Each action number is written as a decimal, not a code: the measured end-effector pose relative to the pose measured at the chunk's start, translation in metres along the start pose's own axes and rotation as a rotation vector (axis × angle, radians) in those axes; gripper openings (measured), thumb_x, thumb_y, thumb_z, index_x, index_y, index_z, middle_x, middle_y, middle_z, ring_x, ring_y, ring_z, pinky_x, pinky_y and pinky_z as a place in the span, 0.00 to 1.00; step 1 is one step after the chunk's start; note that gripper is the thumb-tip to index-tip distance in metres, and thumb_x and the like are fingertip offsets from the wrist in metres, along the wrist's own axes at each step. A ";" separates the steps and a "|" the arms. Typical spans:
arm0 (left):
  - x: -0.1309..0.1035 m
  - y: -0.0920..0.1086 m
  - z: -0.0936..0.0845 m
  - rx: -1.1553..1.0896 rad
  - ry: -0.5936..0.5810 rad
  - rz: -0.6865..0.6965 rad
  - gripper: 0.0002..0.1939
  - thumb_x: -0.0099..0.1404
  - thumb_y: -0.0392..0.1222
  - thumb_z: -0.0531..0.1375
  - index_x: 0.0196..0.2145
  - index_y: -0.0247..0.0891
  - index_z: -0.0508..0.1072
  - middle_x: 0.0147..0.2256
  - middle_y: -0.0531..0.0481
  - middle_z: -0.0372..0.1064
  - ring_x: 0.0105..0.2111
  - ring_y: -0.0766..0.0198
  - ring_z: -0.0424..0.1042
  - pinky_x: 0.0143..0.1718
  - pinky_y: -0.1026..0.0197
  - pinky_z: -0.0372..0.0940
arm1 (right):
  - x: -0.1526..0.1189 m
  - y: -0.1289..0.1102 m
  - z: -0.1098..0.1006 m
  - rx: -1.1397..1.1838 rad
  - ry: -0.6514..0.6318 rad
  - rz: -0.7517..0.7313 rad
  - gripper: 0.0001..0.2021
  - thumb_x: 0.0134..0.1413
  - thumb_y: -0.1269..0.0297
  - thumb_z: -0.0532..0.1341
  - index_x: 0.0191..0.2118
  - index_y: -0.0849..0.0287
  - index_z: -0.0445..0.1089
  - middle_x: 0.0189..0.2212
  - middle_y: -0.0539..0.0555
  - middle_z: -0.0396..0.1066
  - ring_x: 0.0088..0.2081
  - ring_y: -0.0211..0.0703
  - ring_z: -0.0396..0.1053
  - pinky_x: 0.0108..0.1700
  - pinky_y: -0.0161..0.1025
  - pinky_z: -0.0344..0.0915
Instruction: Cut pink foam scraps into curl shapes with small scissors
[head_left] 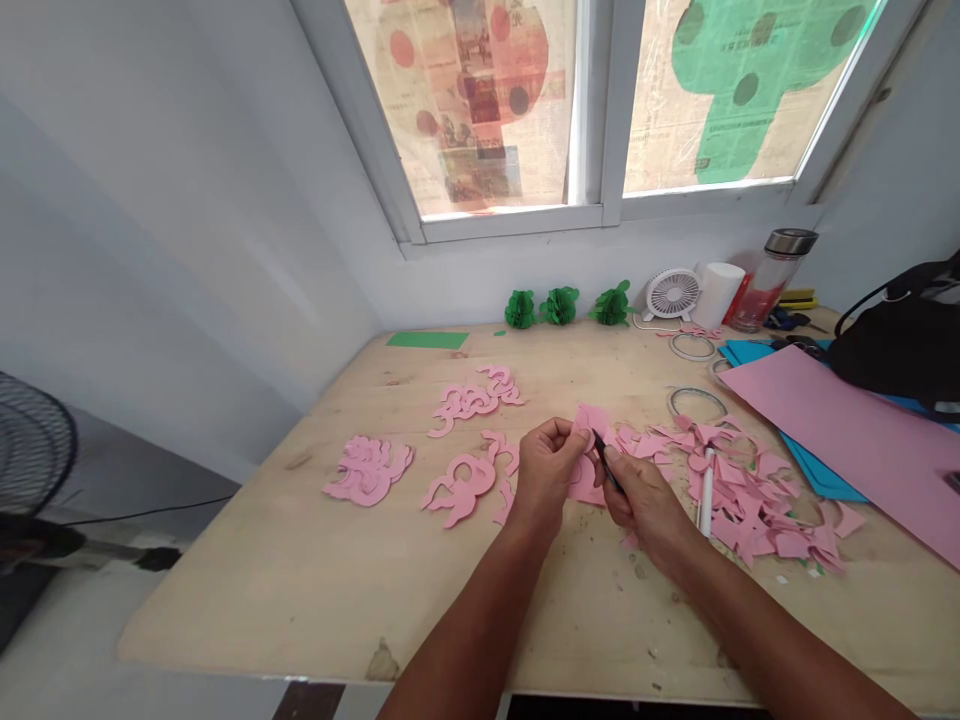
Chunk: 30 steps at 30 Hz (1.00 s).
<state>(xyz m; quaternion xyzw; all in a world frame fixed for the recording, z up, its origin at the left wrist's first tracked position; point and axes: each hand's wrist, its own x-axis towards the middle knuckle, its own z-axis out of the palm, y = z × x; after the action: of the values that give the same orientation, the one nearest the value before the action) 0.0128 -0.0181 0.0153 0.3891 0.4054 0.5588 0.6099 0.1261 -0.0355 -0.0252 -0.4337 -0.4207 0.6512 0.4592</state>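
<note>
Hands (551, 468), black tool (606, 462), pink paper (589, 416), curvy cutouts (461, 490)

Nothing legible. Print shows on 2 newspapers, 1 per window pane. Left newspaper (412, 110): columns of small print around photos, a few larger Chinese-style characters at the top edge, too blurred to read. Right newspaper (656, 140): lines of small print plus a row of larger characters seen through the green cutout (739, 130), also too blurred to read.
</note>
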 end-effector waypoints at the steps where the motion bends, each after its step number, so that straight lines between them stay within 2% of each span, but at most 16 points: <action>1: 0.001 -0.001 0.000 0.001 -0.006 -0.003 0.11 0.51 0.42 0.61 0.20 0.35 0.64 0.15 0.53 0.65 0.13 0.69 0.62 0.22 0.63 0.59 | 0.000 0.000 0.000 0.002 0.002 0.001 0.19 0.51 0.48 0.55 0.25 0.61 0.63 0.11 0.41 0.47 0.14 0.29 0.39 0.16 0.31 0.36; 9: 0.004 -0.008 -0.004 0.025 0.012 -0.027 0.11 0.48 0.43 0.63 0.22 0.34 0.65 0.16 0.53 0.65 0.16 0.67 0.64 0.21 0.64 0.58 | -0.001 -0.002 0.000 0.000 0.002 -0.006 0.20 0.52 0.48 0.54 0.23 0.60 0.61 0.11 0.41 0.47 0.14 0.29 0.38 0.17 0.31 0.36; 18: 0.001 0.001 -0.001 0.032 -0.008 -0.026 0.11 0.47 0.42 0.63 0.19 0.35 0.65 0.16 0.53 0.65 0.15 0.68 0.63 0.22 0.64 0.59 | 0.001 -0.002 -0.001 -0.034 0.011 0.016 0.19 0.50 0.47 0.55 0.25 0.60 0.62 0.10 0.40 0.45 0.13 0.28 0.38 0.16 0.31 0.36; 24: 0.002 0.004 -0.006 0.075 0.022 -0.032 0.09 0.48 0.40 0.62 0.19 0.34 0.66 0.19 0.51 0.66 0.19 0.68 0.65 0.24 0.66 0.59 | 0.001 -0.002 -0.003 -0.044 0.004 0.029 0.19 0.51 0.47 0.55 0.25 0.61 0.63 0.10 0.40 0.45 0.13 0.28 0.38 0.16 0.31 0.36; 30: 0.003 0.004 -0.007 0.084 0.002 -0.066 0.09 0.46 0.41 0.62 0.19 0.34 0.65 0.17 0.52 0.65 0.18 0.69 0.63 0.22 0.66 0.57 | 0.000 -0.004 -0.001 -0.058 0.004 0.024 0.20 0.51 0.47 0.54 0.25 0.61 0.64 0.10 0.40 0.46 0.13 0.29 0.39 0.16 0.31 0.37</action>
<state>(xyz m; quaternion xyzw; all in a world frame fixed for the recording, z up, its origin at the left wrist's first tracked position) 0.0050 -0.0144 0.0167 0.4000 0.4417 0.5214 0.6107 0.1283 -0.0344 -0.0222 -0.4533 -0.4331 0.6434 0.4394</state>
